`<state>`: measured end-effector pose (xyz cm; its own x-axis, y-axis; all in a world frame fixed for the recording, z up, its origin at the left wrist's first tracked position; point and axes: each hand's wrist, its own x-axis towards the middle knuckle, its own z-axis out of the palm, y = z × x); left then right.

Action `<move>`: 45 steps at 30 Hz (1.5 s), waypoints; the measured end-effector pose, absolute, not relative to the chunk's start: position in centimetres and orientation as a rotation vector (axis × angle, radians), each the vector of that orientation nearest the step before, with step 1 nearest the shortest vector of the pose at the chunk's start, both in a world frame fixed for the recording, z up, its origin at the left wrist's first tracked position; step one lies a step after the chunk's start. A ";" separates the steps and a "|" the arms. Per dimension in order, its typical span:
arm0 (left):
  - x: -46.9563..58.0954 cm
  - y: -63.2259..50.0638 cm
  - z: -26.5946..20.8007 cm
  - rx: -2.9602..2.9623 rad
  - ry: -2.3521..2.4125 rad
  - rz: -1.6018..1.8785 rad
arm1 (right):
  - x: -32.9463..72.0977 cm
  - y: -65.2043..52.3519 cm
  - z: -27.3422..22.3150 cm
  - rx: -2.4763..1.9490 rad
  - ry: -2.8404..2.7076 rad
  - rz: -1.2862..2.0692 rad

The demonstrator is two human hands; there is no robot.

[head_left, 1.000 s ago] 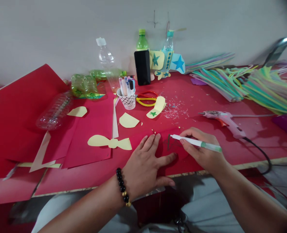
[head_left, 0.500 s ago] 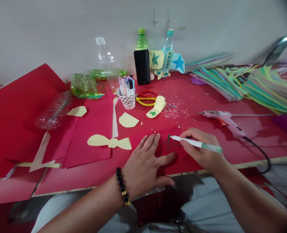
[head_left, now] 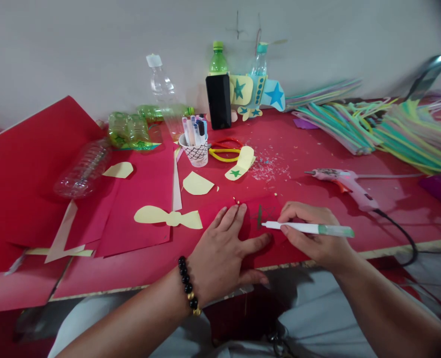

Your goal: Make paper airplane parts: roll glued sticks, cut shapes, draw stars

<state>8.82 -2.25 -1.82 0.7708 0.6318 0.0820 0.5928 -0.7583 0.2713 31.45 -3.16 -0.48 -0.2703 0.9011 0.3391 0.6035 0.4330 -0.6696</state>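
A white marker pen [head_left: 306,227] with a green end is held in my right hand [head_left: 317,231], its tip at the lower end of a dark green stroke [head_left: 260,216]. That stroke lies on a piece of red paper [head_left: 269,206] at the table's front edge. My left hand [head_left: 224,248] presses flat on the same paper, fingers spread, left of the stroke. Left of that hand lies a pale yellow propeller-shaped paper cutout [head_left: 173,219]. Farther back are a yellow paper piece [head_left: 198,184] and a curved yellow strip with a green star [head_left: 240,164].
A paper cup of pens [head_left: 196,153] stands behind, beside red-and-yellow scissors [head_left: 224,151]. A pink glue gun [head_left: 345,186] with a cable lies to the right. Pipe cleaners [head_left: 340,127], plastic bottles [head_left: 82,169], a black phone [head_left: 218,102] and red sheets [head_left: 37,174] surround the work area.
My right hand has drawn the marker tip down toward me, and the green stroke looks thicker. My left hand stays in place.
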 end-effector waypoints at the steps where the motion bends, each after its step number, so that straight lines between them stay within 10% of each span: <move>1: 8.8 -2.3 -1.8 2.738 0.961 0.248 | 31.5 -3.2 -0.5 -1.282 -1.977 0.525; 45: 8.9 -2.2 -1.8 2.734 0.961 0.259 | 31.5 -2.9 -0.8 -1.369 -1.964 0.363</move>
<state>8.87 -2.24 -1.83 0.7690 0.6329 0.0894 0.5920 -0.7580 0.2738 31.50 -2.86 -0.78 -0.1921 0.9021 0.3864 0.7045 0.4008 -0.5857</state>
